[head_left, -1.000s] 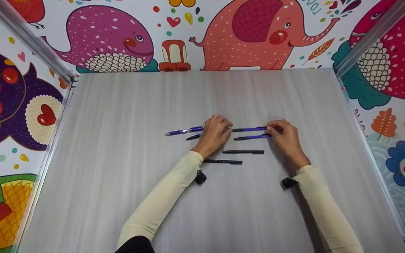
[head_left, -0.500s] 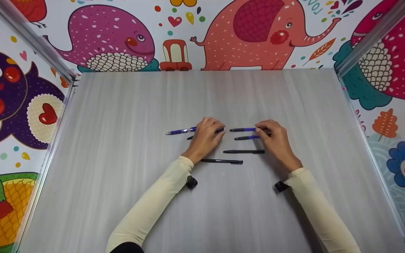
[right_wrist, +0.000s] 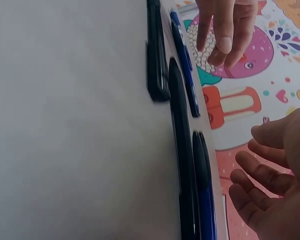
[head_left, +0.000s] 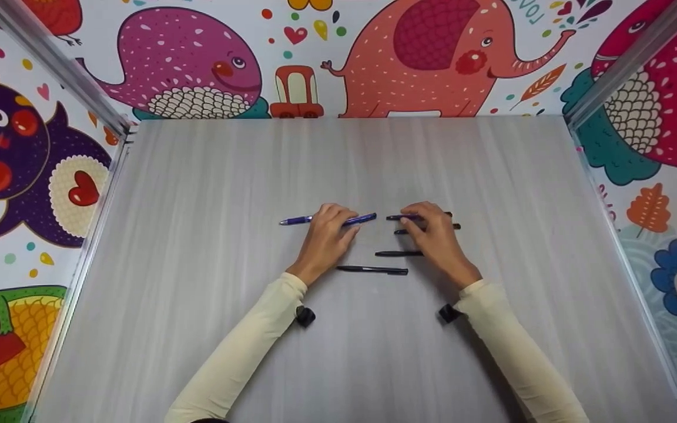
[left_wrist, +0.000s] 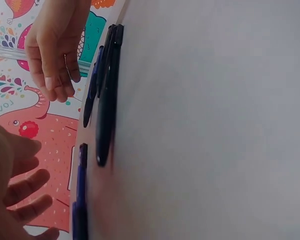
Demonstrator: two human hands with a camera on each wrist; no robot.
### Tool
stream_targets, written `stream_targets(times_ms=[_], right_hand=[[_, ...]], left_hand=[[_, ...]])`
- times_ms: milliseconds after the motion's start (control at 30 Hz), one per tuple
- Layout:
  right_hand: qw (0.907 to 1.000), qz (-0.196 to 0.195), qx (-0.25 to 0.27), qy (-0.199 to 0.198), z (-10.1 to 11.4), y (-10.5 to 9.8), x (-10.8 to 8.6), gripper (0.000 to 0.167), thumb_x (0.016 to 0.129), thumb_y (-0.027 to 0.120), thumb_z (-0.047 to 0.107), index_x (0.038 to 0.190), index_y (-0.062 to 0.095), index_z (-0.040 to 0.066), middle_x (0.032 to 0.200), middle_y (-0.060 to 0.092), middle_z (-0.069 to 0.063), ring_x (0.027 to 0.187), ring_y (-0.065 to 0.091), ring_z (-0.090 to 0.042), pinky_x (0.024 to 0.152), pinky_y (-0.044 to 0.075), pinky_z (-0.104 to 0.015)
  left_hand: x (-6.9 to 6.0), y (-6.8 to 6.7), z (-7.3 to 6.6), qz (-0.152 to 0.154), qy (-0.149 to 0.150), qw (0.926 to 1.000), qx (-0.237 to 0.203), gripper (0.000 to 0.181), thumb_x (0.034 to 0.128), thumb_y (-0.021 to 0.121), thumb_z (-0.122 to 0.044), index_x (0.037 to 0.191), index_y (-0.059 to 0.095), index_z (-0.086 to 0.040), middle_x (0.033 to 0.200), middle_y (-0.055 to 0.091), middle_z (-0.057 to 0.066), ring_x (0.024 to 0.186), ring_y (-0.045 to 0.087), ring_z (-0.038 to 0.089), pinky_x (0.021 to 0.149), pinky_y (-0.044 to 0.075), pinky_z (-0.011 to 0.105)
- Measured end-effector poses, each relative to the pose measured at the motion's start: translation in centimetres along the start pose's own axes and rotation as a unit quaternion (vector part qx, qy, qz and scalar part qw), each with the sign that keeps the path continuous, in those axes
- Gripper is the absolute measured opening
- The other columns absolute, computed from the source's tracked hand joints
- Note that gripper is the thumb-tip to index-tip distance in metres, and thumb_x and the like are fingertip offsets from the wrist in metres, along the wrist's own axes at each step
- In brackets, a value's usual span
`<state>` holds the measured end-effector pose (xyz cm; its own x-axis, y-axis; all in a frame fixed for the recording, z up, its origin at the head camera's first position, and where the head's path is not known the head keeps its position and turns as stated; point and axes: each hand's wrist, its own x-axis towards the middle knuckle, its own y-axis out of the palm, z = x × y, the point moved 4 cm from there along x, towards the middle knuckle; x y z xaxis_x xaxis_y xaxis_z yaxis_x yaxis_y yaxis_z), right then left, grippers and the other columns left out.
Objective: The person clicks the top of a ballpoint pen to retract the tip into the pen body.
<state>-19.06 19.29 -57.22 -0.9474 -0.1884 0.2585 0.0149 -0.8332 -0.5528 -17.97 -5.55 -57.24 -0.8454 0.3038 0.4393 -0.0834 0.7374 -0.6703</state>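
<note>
Layout midway between the left and right edges of the worktop (head_left: 374, 352).
Blue pens (head_left: 296, 221), partly hidden by the left hand (head_left: 327, 241), fingers loosely spread, empty; two black pens (head_left: 372, 270), farthest from the far edge; two blue-and-black pens (head_left: 395, 217), partly beneath the right hand (head_left: 437, 239), fingers relaxed, empty.

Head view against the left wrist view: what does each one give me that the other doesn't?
Only the head view shows the cream sleeves, plus the purple whale and dark bird printed on the walls.

Only the left wrist view shows a visible gap to the pens: the left hand and right hand hover clear of them, holding nothing.

Both show the two hands, pens, tabletop and orange elephant.
</note>
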Motion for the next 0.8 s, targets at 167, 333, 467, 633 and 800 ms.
stream_targets(times_ms=[167, 333, 467, 633, 800], right_hand=[[0.9999, 0.014, -0.004, -0.001, 0.6, 1.3, 0.3, 0.02, 0.103, 0.077, 0.005, 0.122, 0.078, -0.003, 0.122, 0.075, -0.015, 0.12, 0.067, -0.034, 0.104, 0.053, -0.053], [0.9996, 0.017, -0.022, 0.0, 0.5, 2.4, 0.6, 0.019, 0.104, 0.077, 0.006, 0.12, 0.078, -0.004, 0.124, 0.074, -0.017, 0.124, 0.062, -0.036, 0.107, 0.051, -0.052], [0.9992, 0.013, -0.039, 0.003, 0.6, 3.1, 0.8, 0.017, 0.104, 0.077, 0.007, 0.118, 0.079, -0.003, 0.123, 0.074, -0.018, 0.126, 0.058, -0.037, 0.107, 0.05, -0.051], [0.9979, 0.019, -0.06, 0.017, 0.5, 4.1, 1.2, 0.016, 0.103, 0.077, 0.006, 0.116, 0.081, -0.002, 0.122, 0.072, -0.016, 0.128, 0.054, -0.035, 0.108, 0.05, -0.05], [0.9968, 0.027, -0.073, 0.018, 0.5, 4.8, 1.4, 0.018, 0.104, 0.077, 0.006, 0.119, 0.08, -0.004, 0.124, 0.071, -0.017, 0.129, 0.053, -0.035, 0.108, 0.05, -0.048]], left_hand=[[-1.2, -0.5, 1.1, -0.016, -0.011, 0.9998, -0.001, 0.02, 0.0992, 0.082, -0.007, 0.117, 0.08, 0.001, 0.116, 0.076, 0.012, 0.118, 0.064, 0.034, 0.105, 0.051, 0.054], [-1.9, -0.6, 2.1, -0.033, -0.008, 0.9993, 0.016, 0.021, 0.0984, 0.083, -0.009, 0.118, 0.08, -0.002, 0.116, 0.076, 0.009, 0.119, 0.063, 0.032, 0.105, 0.051, 0.056], [-2.0, -0.9, 2.1, -0.039, -0.001, 0.9981, 0.047, 0.022, 0.0964, 0.085, -0.008, 0.117, 0.081, -0.003, 0.114, 0.075, 0.009, 0.12, 0.062, 0.033, 0.106, 0.05, 0.056], [-1.8, -1.1, 1.8, -0.028, 0.015, 0.994, 0.105, 0.022, 0.0956, 0.086, -0.01, 0.115, 0.081, -0.002, 0.116, 0.074, 0.011, 0.122, 0.061, 0.035, 0.112, 0.047, 0.056], [-1.7, -0.9, 2.1, -0.018, 0.033, 0.9878, 0.151, 0.02, 0.097, 0.086, -0.012, 0.114, 0.081, -0.003, 0.118, 0.073, 0.011, 0.124, 0.059, 0.034, 0.116, 0.043, 0.056]])
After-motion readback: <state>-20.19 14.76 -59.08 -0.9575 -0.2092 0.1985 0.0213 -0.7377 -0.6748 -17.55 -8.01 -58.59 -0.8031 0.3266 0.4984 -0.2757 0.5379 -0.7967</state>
